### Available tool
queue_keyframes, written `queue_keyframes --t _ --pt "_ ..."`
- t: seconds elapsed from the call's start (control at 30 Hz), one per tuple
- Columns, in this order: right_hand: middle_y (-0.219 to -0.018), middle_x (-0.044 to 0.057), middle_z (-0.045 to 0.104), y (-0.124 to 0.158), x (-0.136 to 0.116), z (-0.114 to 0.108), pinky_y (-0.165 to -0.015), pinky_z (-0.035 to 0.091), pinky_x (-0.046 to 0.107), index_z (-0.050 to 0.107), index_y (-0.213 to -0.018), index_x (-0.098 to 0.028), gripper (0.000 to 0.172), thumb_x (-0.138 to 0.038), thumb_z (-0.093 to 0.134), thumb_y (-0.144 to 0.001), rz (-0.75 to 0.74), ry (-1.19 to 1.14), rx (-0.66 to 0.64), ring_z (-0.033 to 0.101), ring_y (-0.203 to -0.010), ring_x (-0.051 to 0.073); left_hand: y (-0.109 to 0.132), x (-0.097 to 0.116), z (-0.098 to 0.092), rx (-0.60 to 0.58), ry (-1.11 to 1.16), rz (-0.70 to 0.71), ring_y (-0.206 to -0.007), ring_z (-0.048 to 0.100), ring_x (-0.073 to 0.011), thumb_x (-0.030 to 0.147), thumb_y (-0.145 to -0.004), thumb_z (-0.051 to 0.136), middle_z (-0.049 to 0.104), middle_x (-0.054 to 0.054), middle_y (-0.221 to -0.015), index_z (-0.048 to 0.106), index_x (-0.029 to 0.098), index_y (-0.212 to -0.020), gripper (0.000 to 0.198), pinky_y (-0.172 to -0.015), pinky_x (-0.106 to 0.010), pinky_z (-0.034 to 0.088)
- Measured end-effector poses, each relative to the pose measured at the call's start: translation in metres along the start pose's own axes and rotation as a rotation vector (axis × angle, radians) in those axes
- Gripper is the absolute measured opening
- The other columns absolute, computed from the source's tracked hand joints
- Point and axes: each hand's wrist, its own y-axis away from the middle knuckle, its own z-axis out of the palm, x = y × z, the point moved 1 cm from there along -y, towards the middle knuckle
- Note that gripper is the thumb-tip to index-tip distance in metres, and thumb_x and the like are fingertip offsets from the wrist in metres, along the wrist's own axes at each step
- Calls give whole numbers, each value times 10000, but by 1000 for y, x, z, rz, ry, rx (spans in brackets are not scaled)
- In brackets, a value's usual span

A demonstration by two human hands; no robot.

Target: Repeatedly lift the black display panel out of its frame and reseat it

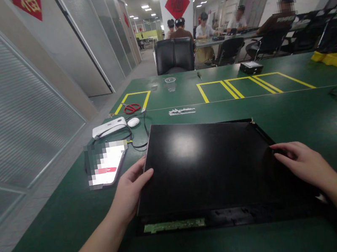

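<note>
A glossy black screen panel [206, 162] lies tilted over a thin black frame [249, 214], its left side raised. Along the near edge of the frame runs a green strip [174, 225] that looks like a circuit board. My left hand [133, 187] grips the panel's left edge, thumb on top and fingers partly hidden beneath. At the right edge, the thumb and fingers of my right hand [298, 160] close on the panel's border, close to the frame's side rail. Whether those fingertips also touch the frame is hard to see.
Left of the panel are a lit phone [110, 163], a white power bank-like device [109, 127], a white mouse [133, 122], cables and red scissors [132, 108]. Beyond it lie white scraps [182, 110], a clear cup [171, 84] and a black box [251, 67]. People sit farther back.
</note>
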Motion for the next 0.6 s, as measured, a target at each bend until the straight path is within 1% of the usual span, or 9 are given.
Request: queue_keyframes --t 0.07,0.13,0.2,0.27,0.33,0.5,0.6 --pt "-919 80 664 -1 0 0 -738 531 485 809 -1053 -280 484 -613 597 -773 -1 0 0 598 -728 258 1 0 -1 -26 -63 80 -1450 619 -420 390 -588 1045 766 -131 -1442 892 210 -1072 538 -1194 -454 522" --pt "-902 74 659 -2 0 2 -738 536 480 795 -1101 -278 509 -620 593 -783 2 -11 11 602 -734 259 1 0 -2 -45 -76 134 -1492 576 -424 416 -590 1051 765 -130 -1445 892 223 -1107 575 -1232 -466 483" --pt "-904 70 668 -3 1 4 -739 543 476 773 -1183 -263 575 -634 593 -783 24 -29 26 602 -727 253 3 0 -1 -61 -48 126 -1479 590 -423 432 -617 1042 784 -122 -1412 877 240 -1194 631 -1222 -472 497" --pt "-946 78 698 -3 1 5 -759 557 475 746 -1269 -237 660 -654 595 -781 63 -56 43 616 -731 247 7 1 1 -54 -15 80 -1431 636 -423 435 -645 1029 808 -110 -1366 841 258 -1299 703 -1184 -477 539" --pt "-1009 98 735 -4 1 6 -801 574 477 738 -1293 -222 696 -672 602 -780 110 -90 58 656 -779 257 10 1 3 -29 0 57 -1393 668 -422 436 -656 1021 823 -101 -1333 821 263 -1343 736 -1160 -476 563" --pt "-1177 140 777 -2 1 5 -926 600 488 794 -1122 -256 564 -673 671 -763 219 -192 63 735 -1002 323 14 3 5 12 -33 142 -1417 649 -416 458 -650 1017 820 -88 -1345 839 264 -1305 706 -1204 -453 523" --pt "-1213 124 786 -1 2 4 -985 601 516 799 -1135 -274 535 -644 713 -758 265 -269 52 751 -1071 339 12 1 4 6 -55 163 -1447 623 -415 459 -680 1002 807 -91 -1375 824 258 -1334 707 -1224 -463 502"
